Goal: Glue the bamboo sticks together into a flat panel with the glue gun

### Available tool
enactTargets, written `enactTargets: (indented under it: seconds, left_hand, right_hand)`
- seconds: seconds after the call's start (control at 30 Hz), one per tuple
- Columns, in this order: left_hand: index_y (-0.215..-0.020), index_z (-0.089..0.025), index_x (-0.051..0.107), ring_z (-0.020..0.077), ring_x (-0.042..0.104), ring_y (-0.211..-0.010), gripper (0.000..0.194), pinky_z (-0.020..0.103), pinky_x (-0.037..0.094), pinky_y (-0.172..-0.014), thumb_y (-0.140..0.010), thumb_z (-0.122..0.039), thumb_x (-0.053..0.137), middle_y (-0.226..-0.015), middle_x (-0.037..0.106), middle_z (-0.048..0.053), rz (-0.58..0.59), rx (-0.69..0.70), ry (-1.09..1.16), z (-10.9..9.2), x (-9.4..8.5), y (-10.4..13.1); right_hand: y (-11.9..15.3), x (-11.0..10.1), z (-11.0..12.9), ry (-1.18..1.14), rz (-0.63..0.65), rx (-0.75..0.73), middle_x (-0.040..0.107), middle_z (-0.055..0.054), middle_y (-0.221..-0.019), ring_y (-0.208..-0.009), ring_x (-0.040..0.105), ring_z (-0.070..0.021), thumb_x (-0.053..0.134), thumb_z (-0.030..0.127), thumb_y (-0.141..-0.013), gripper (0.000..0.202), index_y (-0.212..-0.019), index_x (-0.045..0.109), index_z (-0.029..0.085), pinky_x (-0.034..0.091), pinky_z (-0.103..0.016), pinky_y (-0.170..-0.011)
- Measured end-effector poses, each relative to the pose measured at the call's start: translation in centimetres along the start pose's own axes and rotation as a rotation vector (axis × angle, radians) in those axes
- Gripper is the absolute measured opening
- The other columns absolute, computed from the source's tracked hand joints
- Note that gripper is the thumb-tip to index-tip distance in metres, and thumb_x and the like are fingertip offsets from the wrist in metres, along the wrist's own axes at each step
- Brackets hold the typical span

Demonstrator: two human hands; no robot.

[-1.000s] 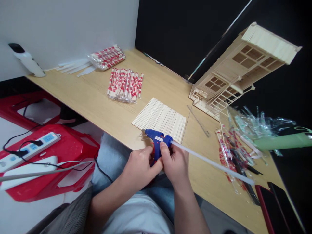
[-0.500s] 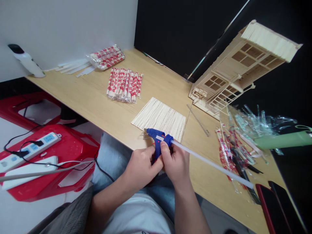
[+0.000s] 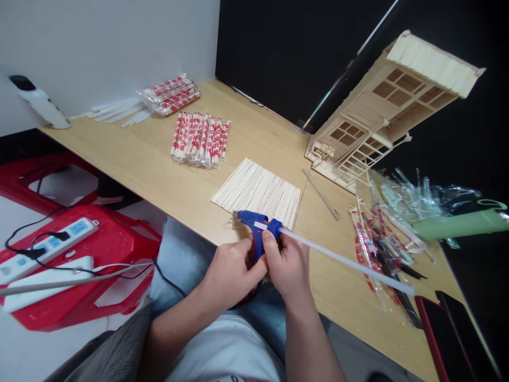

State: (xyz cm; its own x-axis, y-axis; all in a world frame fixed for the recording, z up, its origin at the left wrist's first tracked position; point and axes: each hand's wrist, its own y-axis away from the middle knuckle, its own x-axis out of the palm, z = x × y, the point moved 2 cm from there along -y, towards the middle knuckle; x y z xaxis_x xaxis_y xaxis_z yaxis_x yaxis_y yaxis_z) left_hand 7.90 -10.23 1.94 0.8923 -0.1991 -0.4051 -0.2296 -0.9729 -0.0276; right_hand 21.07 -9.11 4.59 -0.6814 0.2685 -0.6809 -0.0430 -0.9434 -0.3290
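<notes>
Both hands are closed around a blue hot glue gun at the table's front edge. My left hand grips its handle and trigger side, with the fingers partly hidden. My right hand wraps the handle from the other side, its thumb on the body beside a small red light. The nozzle points left, and a long translucent glue stick sticks out of the back toward the right. Just beyond the gun lies a flat panel of pale wooden sticks set side by side.
Wrapped chopstick packs lie at the back left. A wooden model house stands at the back right, near a ruler. Torn wrappers, a green cylinder and phones lie right. A power strip rests on a red stool.
The view has shifted slightly, so the table's things sit a little further left. Both hands keep the same hold on the glue gun, and the stick panel lies as before.
</notes>
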Motion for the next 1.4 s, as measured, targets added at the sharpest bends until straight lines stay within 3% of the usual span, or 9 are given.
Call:
enactTargets:
  seconds: [0.47, 0.7, 0.87, 1.4]
  left_hand:
    - [-0.067, -0.020, 0.051, 0.0098, 0.042, -0.047, 0.029, 0.023, 0.030, -0.051, -0.090, -0.037, 0.054, -0.052, 0.049, -0.005, -0.035, 0.042, 0.030, 0.00, 0.31, 0.11]
    - [-0.080, -0.020, 0.055, 0.0134, 0.048, -0.052, 0.025, 0.026, 0.033, -0.054, -0.092, -0.041, 0.052, -0.059, 0.054, -0.003, 0.003, 0.013, -0.052, 0.15, 0.34, 0.45]
    - [-0.082, -0.020, 0.057, 0.0131, 0.048, -0.052, 0.023, 0.025, 0.033, -0.054, -0.092, -0.041, 0.054, -0.059, 0.054, -0.003, 0.010, 0.001, -0.011, 0.18, 0.33, 0.39]
    - [-0.071, -0.021, 0.050, 0.0108, 0.041, -0.050, 0.028, 0.025, 0.029, -0.055, -0.092, -0.039, 0.052, -0.055, 0.045, -0.006, -0.004, -0.003, 0.013, 0.25, 0.23, 0.04]
  right_hand:
    - [0.20, -0.13, -0.07, -0.034, 0.010, -0.006, 0.070, -0.002, -0.068, -0.060, 0.061, -0.0183, 0.054, 0.031, -0.095, 0.027, -0.081, 0.075, 0.019, 0.050, -0.028, -0.067]
    - [0.23, -0.24, -0.02, -0.013, 0.000, -0.001, 0.072, -0.003, -0.072, -0.067, 0.065, -0.0196, 0.053, 0.030, -0.094, 0.027, -0.080, 0.074, 0.019, 0.050, -0.028, -0.067]
    - [0.34, -0.21, -0.16, -0.003, -0.022, -0.007, 0.068, -0.002, -0.065, -0.059, 0.060, -0.0185, 0.053, 0.033, -0.094, 0.030, -0.077, 0.073, 0.019, 0.050, -0.029, -0.065]
    - [0.09, 0.24, -0.23, -0.026, 0.006, -0.018, 0.072, -0.004, -0.073, -0.069, 0.066, -0.0209, 0.053, 0.032, -0.095, 0.028, -0.083, 0.075, 0.019, 0.051, -0.030, -0.070]
